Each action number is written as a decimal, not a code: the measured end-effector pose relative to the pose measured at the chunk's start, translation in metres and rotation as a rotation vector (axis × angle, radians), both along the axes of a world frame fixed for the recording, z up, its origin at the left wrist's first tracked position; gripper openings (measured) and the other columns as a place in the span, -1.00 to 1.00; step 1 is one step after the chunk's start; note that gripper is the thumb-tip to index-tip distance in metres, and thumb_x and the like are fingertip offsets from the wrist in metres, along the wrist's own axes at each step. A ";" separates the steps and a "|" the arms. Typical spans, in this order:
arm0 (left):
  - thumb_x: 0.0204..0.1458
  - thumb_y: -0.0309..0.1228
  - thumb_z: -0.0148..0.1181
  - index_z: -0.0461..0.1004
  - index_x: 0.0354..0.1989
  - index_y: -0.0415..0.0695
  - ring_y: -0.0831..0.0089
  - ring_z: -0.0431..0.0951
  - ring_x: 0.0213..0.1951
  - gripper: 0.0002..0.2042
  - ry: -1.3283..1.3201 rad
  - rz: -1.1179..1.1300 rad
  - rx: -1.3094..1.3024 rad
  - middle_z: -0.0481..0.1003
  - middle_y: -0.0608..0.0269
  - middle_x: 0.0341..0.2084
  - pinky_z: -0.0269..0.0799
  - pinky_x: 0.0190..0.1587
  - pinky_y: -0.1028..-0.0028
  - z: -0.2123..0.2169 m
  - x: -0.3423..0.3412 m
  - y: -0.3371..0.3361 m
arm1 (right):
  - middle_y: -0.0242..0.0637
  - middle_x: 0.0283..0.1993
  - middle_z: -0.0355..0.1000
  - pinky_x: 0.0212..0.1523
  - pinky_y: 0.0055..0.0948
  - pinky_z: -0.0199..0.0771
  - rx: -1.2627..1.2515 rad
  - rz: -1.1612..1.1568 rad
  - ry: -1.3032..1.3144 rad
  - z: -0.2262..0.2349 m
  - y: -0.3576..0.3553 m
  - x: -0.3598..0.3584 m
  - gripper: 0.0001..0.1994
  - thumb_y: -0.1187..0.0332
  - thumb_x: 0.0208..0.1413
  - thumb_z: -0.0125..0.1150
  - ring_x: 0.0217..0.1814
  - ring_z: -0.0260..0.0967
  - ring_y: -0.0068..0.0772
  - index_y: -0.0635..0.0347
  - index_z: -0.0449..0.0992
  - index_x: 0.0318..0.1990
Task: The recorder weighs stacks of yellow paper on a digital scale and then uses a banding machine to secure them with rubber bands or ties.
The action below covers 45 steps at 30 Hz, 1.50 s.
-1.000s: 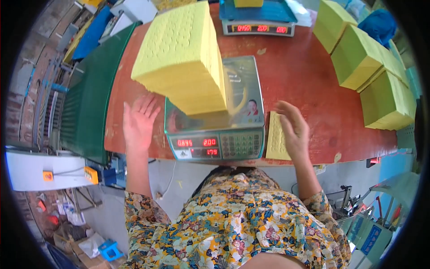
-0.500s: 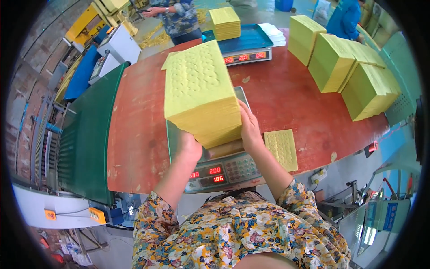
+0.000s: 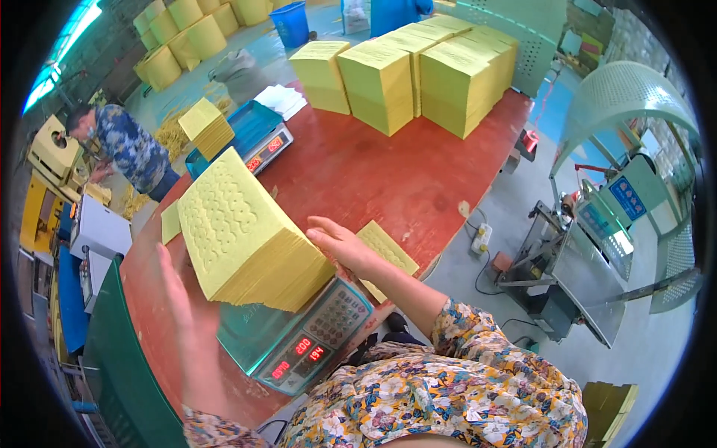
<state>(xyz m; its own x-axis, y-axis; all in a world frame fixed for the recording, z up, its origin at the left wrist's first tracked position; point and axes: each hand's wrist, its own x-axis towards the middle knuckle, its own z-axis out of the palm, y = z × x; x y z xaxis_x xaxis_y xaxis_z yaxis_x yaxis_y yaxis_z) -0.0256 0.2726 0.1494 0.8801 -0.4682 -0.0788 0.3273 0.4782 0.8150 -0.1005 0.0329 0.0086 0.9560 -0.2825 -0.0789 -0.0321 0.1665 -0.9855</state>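
A tall stack of yellow embossed paper sheets (image 3: 276, 272) rests on the pan of a digital scale (image 3: 328, 332) with lit red figures. To the left of the stack, my left hand (image 3: 179, 295) is apart from it, fingers stretched out and slightly blurred. My right hand (image 3: 340, 243) is by the stack's right side with its fingers extended; whether the fingertips touch the paper I cannot tell. A thin yellow embossed piece (image 3: 388, 250) lies on the red table, partly behind my right forearm. Another yellow sheet (image 3: 171, 222) shows beyond the stack's left side.
Several tall yellow stacks (image 3: 381, 86) stand at the table's far side. Beyond my stack, a second scale (image 3: 272, 149) with a blue tray bears a smaller stack (image 3: 207, 128). A person (image 3: 134, 149) stands at the far left. A metal machine (image 3: 553, 276) and power strip (image 3: 482, 237) are at right.
My view has turned to the right. Both hands were gripping the stack from its sides; now the left has moved off it, the right has loosened, and the stack sits on the scale.
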 end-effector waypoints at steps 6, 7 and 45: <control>0.22 0.11 -0.02 0.18 0.34 -0.10 0.34 0.46 0.12 -0.34 -0.052 -0.141 0.497 0.39 0.18 0.16 0.45 0.06 0.26 0.020 0.013 -0.021 | -0.01 0.26 0.36 0.32 -0.28 0.22 0.025 0.112 0.190 0.007 -0.001 -0.011 -0.36 -0.09 0.28 -0.03 0.34 0.26 -0.15 0.34 0.38 0.23; 0.22 0.11 -0.02 0.18 0.34 -0.10 0.34 0.46 0.12 -0.34 -0.062 -0.157 0.502 0.39 0.18 0.16 0.45 0.06 0.26 0.021 0.010 -0.023 | -0.05 0.26 0.37 0.31 -0.30 0.23 0.085 0.083 0.140 0.003 0.001 -0.012 -0.40 -0.05 0.29 -0.01 0.32 0.27 -0.18 0.33 0.38 0.23; -0.02 -0.05 0.27 0.00 0.33 -0.29 0.12 0.48 0.11 -0.15 -0.033 0.091 0.545 0.42 -0.17 0.10 0.41 0.14 0.27 -0.105 0.022 -0.547 | -0.21 0.04 0.37 0.18 -0.36 0.30 -0.364 -0.307 -0.123 -0.090 -0.352 -0.085 -0.75 0.42 0.32 -0.01 0.10 0.31 -0.37 0.33 0.39 0.07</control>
<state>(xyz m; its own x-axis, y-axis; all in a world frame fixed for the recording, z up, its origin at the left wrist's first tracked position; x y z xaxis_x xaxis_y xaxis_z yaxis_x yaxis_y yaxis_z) -0.0039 -0.2742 0.0445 0.9210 -0.2895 -0.2605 0.2750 0.0096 0.9614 -0.1856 -0.3192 -0.0815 0.8200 -0.5413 0.1861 0.0850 -0.2064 -0.9748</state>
